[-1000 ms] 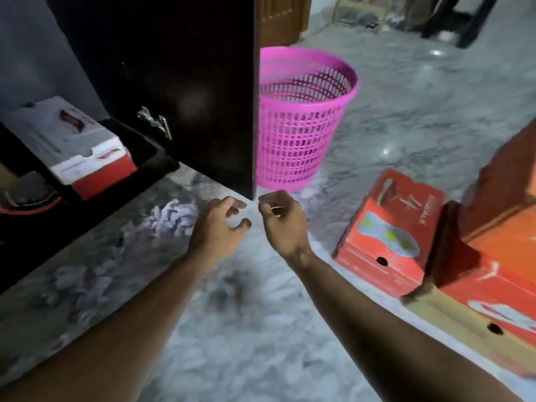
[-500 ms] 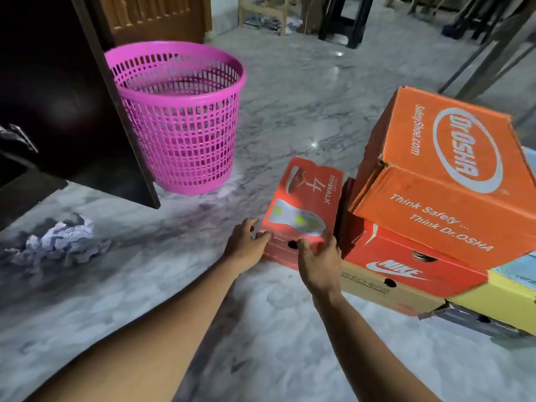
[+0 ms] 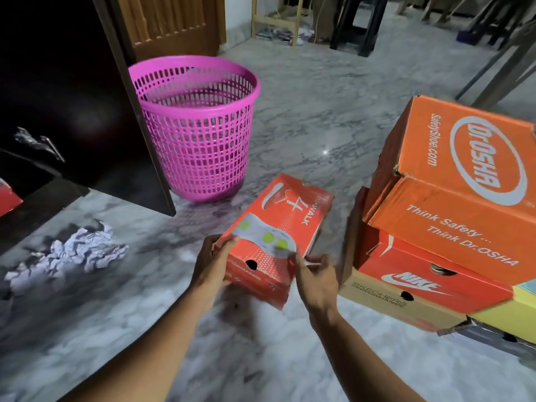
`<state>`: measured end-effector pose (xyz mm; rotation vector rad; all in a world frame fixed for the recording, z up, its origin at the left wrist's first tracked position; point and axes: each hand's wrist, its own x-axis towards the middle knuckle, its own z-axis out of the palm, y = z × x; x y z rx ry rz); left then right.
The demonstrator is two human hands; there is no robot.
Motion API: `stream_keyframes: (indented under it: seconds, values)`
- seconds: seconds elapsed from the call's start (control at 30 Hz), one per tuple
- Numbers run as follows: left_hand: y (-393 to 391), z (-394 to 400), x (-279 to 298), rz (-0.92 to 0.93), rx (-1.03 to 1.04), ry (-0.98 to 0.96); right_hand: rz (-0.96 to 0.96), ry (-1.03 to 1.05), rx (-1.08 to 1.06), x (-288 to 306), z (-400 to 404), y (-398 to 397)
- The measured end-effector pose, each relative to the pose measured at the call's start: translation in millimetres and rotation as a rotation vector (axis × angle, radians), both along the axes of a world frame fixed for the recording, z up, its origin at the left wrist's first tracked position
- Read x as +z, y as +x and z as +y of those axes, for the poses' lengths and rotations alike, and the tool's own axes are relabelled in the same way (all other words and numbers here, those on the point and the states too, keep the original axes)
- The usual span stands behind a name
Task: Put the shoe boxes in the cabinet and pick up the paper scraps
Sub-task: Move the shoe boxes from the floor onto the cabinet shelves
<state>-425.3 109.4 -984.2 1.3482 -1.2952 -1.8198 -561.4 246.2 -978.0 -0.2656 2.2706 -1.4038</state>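
Note:
A red shoe box with a shoe picture on its lid is raised at its near end off the marble floor. My left hand grips its near left corner. My right hand holds its near right corner. To the right stands a stack of shoe boxes: an orange Dr.OSHA box on top, a red Nike box under it, a tan Skechers box lower. Crumpled white paper scraps lie on the floor at the left. The dark cabinet is open at far left.
The dark cabinet door stands open toward me. A pink mesh waste basket sits just behind it. Another red box's corner shows inside the cabinet. Chair and table legs stand at the back of the room.
My view turned right from the cabinet to the boxes. Both hands went from empty near the door to gripping the red shoe box, whose near end has come up off the floor.

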Motion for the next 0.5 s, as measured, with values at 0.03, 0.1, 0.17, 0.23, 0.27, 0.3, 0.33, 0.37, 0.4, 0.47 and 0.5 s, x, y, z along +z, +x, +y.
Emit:
stream_keyframes:
  seconds: [0.03,0.1,0.17,0.23,0.27,0.3,0.33,0.37,0.4,0.47,0.5]
  values:
    - [10.2,0.3,0.1,0.024,0.016,0.013,-0.083,-0.063,-0.008,4.2,-2.9,-0.4]
    - [36.5,2.7,5.7,0.03,0.014,0.012,-0.303,-0.23,0.017,14.8,-11.0,0.8]
    - [65.4,3.0,12.7,0.031,-0.01,0.027,-0.45,-0.309,0.103,18.4,-20.8,2.1]
    - [96.1,-2.1,19.6,0.045,-0.048,0.065,-0.453,-0.319,0.204,18.6,-30.6,8.1]
    - [111.9,-4.3,26.4,0.057,-0.082,0.094,-0.441,-0.333,0.238,19.5,-34.7,13.3]
    - [125.7,-7.5,29.2,0.07,-0.144,0.115,-0.427,-0.35,0.261,18.8,-37.3,19.0]
    - [140.8,-11.4,32.7,0.072,-0.205,0.132,-0.41,-0.36,0.292,19.5,-40.6,27.6]
    - [154.7,-15.7,34.6,0.072,-0.259,0.135,-0.401,-0.367,0.327,20.6,-42.9,36.7]
    - [165.0,-18.6,37.9,0.079,-0.285,0.129,-0.399,-0.367,0.366,21.7,-42.9,45.6]
    - [187.2,-23.2,46.2,0.08,-0.239,0.106,-0.398,-0.383,0.49,24.2,-47.7,68.3]
    - [194.8,-22.8,51.5,0.083,-0.207,0.1,-0.394,-0.396,0.543,23.8,-50.8,77.6]
